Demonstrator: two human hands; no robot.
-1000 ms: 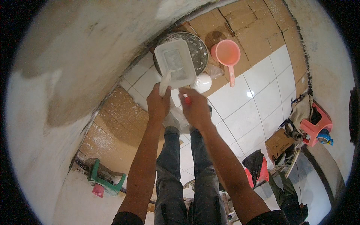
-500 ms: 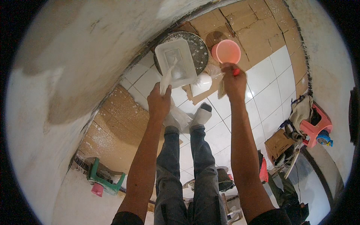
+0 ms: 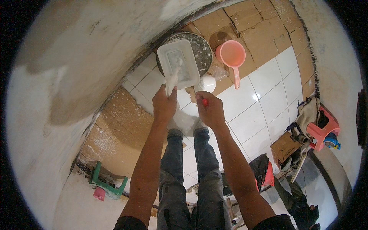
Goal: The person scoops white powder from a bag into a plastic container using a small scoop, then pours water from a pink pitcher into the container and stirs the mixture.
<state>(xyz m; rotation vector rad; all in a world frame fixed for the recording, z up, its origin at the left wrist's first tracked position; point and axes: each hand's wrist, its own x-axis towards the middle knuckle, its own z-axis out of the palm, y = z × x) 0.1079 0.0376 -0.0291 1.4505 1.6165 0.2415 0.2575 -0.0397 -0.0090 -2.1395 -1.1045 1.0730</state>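
Note:
My left hand [image 3: 165, 103] is closed round the neck of a whitish plastic bag [image 3: 172, 78]. The bag's narrow end reaches over the clear-white rectangular tub [image 3: 191, 75], and thin plastic hangs below my hand. In the tub lies some pale white stuff. My right hand [image 3: 211, 109] is closed on a tool with a red end [image 3: 205, 102]; its working part is mostly hidden. Just beyond that hand is a rounded white thing [image 3: 207, 83], perhaps a filled bag. A pink dipper [image 3: 232, 53] stands farther right, its handle pointing toward me, with no hand touching it.
The tub rests on a round, speckled dark lid or basin [image 3: 205, 51] by the wall. Splattered cardboard [image 3: 111, 134] covers part of the white tiles [image 3: 245, 122]. A green stool [image 3: 109, 186] is at the left; a pink stool [image 3: 324, 128] and a cardboard box [image 3: 284, 147] stand right.
My right hand has moved left and nearer to me, away from the pink dipper, carrying the red-ended tool. The dipper's handle now shows. My left hand has hardly moved.

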